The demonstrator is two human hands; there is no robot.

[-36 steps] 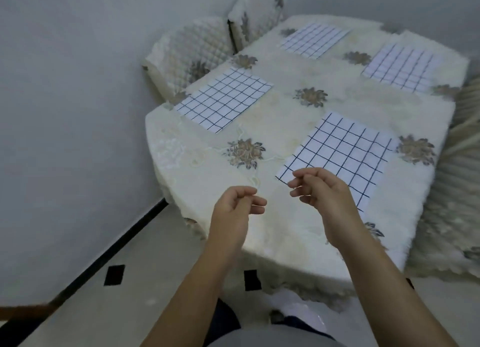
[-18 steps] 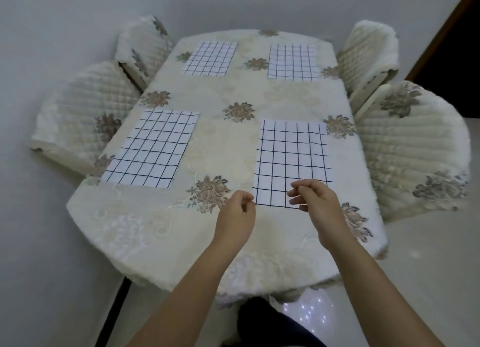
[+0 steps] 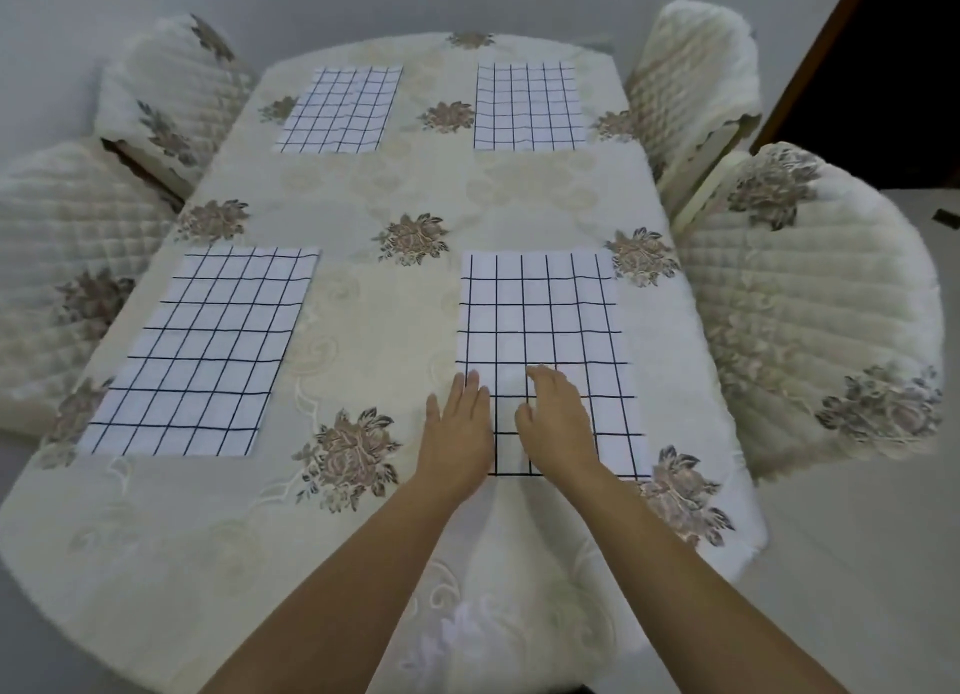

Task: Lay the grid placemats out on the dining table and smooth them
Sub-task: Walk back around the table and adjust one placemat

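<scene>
Four grid placemats lie flat on the dining table (image 3: 363, 288), on its cream floral cloth: near-right mat (image 3: 545, 319), near-left mat (image 3: 208, 350), far-left mat (image 3: 340, 110), far-right mat (image 3: 527, 106).

Left hand (image 3: 457, 433) is palm-down toward the table's near end, fingers straight and together, straddling the near-right mat's left edge: part on mat, part on cloth. Right hand (image 3: 558, 428) is just beside it, flat on the same mat's near part, fingers loosely bent and close together, thumb out, gripping nothing.

That mat's near edge sits well in from the table's near rim. A bare cloth strip runs down the table's middle between the mat columns.

Quilted chairs crowd the table's long sides: near-left chair (image 3: 52, 256), far-left chair (image 3: 161, 90), near-right chair (image 3: 810, 319), far-right chair (image 3: 691, 69). Dark doorway (image 3: 909, 69) lies beyond the table's far-right corner.
</scene>
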